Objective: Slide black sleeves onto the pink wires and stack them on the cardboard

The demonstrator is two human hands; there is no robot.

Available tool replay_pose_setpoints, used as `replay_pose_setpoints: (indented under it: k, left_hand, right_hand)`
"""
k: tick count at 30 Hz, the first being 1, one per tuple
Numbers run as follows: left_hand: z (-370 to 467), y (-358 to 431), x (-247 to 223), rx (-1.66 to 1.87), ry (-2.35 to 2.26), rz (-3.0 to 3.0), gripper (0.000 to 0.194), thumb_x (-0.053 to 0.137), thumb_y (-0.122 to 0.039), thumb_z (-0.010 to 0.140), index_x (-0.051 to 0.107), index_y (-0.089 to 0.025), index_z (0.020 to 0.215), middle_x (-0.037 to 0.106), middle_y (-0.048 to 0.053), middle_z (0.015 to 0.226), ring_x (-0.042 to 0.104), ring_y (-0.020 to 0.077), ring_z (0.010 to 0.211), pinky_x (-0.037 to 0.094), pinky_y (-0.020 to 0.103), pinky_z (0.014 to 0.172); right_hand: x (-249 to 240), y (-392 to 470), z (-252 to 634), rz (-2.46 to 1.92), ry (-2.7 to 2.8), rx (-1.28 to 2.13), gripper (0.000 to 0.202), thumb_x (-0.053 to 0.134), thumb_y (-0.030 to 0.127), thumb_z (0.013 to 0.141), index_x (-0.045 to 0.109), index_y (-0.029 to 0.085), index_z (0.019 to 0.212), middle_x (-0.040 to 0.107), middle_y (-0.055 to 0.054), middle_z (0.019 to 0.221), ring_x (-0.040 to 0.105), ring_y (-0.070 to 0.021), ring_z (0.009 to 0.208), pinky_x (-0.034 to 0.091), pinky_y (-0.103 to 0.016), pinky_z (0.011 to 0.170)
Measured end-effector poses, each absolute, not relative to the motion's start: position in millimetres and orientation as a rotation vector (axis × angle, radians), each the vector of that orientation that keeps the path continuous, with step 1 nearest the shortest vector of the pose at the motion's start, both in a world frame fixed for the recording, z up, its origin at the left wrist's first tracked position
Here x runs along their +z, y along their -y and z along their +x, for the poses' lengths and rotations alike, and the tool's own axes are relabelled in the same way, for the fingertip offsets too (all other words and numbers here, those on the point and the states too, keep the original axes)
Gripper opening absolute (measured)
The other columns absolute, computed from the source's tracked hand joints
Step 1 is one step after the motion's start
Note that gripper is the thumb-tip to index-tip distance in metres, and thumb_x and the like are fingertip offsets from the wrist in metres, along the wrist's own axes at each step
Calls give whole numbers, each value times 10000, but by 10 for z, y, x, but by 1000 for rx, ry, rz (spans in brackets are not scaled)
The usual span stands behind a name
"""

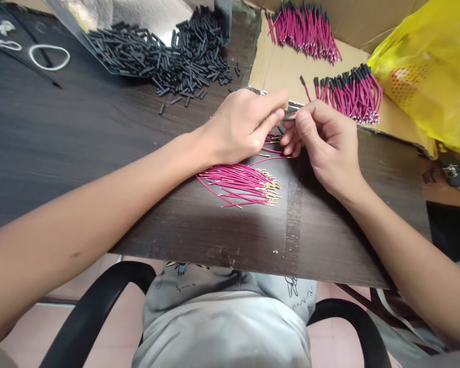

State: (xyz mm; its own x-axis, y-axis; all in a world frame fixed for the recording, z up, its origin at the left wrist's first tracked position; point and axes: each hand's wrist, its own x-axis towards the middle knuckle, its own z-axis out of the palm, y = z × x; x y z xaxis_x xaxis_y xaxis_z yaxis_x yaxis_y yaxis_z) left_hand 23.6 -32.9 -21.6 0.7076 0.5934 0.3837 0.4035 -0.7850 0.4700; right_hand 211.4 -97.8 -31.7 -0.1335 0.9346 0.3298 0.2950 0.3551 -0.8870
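My left hand (245,125) is closed, thumb against the curled index finger. Opposite it, my right hand (327,140) pinches with thumb and index finger. Thin black tubing pieces (290,119) bridge the small gap between both sets of fingertips; their ends are hidden in the fingers. Under and just in front of my left hand lies a bundle of magenta wires (241,181) with gold-coloured pin ends pointing right. A few more wires (270,149) lie below my fingertips, partly covered by the hands.
An open bag (138,18) spills many short black tubes (191,56) at the back. On cardboard (279,71) at the back right lie two groups of black-capped magenta wires (304,30). A yellow plastic bag (429,71) stands right. White rubber bands (49,57) lie far left.
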Motion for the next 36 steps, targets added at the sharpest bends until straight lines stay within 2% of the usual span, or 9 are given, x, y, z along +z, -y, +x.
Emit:
replay_pose_setpoints:
  k: [10, 18, 26, 29, 32, 36]
  left_hand:
    - [238, 328, -215, 739, -772, 2564, 341, 333, -371, 1008, 617, -226, 888, 666, 71, 714, 656, 224, 692, 412, 344, 608]
    - [262, 332, -219, 744, -800, 2596, 365, 307, -390, 1008, 632, -241, 933, 679, 78, 745, 654, 244, 696, 410, 368, 610]
    - [287, 329, -251, 911, -739, 2614, 313, 336, -322, 1005, 591, -192, 877, 541, 23, 606, 539, 170, 554, 322, 306, 546]
    - [297, 329, -262, 987, -697, 2611, 268, 366, -271, 986, 580, -171, 858, 492, 6, 583, 495, 146, 518, 294, 296, 543]
    - [299, 332, -262, 981, -688, 2622, 237, 373, -240, 969, 570, -161, 864, 494, 0, 596, 508, 137, 521, 297, 280, 553]
    - [295, 333, -255, 948, -694, 2632, 233, 365, -235, 967, 566, -158, 879, 521, 6, 613, 546, 144, 546, 324, 277, 575]
  right_hand:
    - [-310, 989, 2102, -1119, 1669, 801, 422, 555, 668, 946, 607, 268, 822, 666, 11, 720, 640, -150, 573, 495, -278, 487]
    - [-320, 1007, 2111, -1119, 1655, 801, 336, 567, 619, 974, 641, 300, 901, 686, 2, 758, 603, -149, 571, 482, -298, 500]
    - [-300, 1028, 2090, -1106, 1660, 767, 347, 579, 621, 966, 646, 283, 924, 669, 11, 760, 605, -150, 556, 483, -306, 502]
    - [-297, 1034, 2083, -1077, 1667, 770, 279, 598, 539, 990, 651, 270, 937, 667, 14, 763, 601, -146, 561, 477, -299, 510]
    - [-300, 1036, 2082, -1076, 1680, 751, 251, 589, 496, 1009, 655, 260, 954, 655, 18, 754, 599, -139, 563, 471, -289, 514]
    - [-301, 1036, 2084, -1128, 1698, 727, 300, 572, 556, 996, 657, 272, 949, 663, 14, 756, 611, -149, 569, 484, -291, 521]
